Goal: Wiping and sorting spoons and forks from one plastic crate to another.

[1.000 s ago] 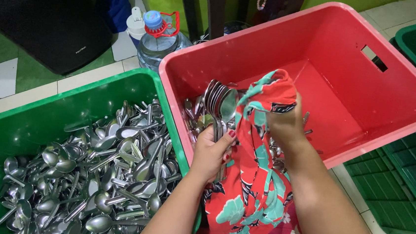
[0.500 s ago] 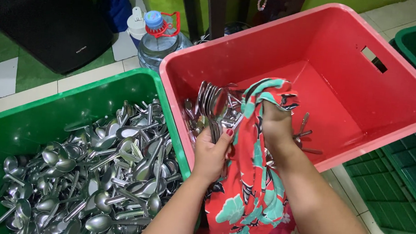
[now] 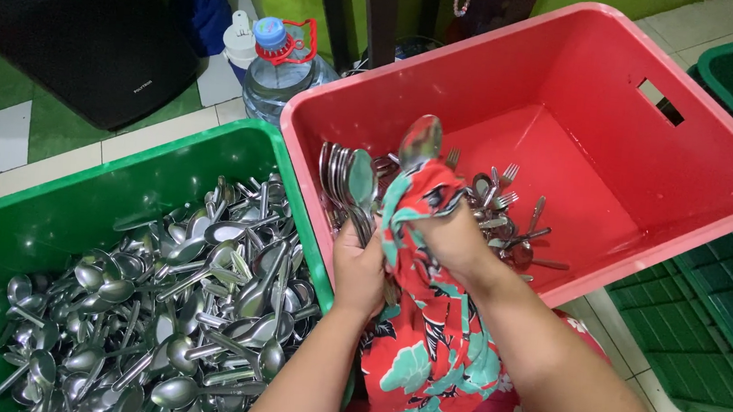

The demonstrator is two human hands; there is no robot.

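Observation:
My left hand (image 3: 360,266) grips a bundle of metal spoons (image 3: 344,182) by their handles, bowls up, over the near wall of the red tub (image 3: 568,82). My right hand (image 3: 455,239) holds a red floral cloth (image 3: 427,324) wrapped around one spoon (image 3: 420,140), whose bowl sticks up above the cloth. Loose forks and spoons (image 3: 505,213) lie in the red tub behind my hands. The green tub (image 3: 44,207) on the left holds a heap of many spoons (image 3: 176,304).
A water bottle with a blue cap (image 3: 277,64) and a white bottle (image 3: 240,43) stand on the tiled floor behind the tubs. A black box (image 3: 75,26) sits far left. Green crates (image 3: 728,261) lie to the right.
My right hand and the cloth moved left and down onto a single spoon, which now rises above the cloth. The bundle in my left hand shifted slightly left.

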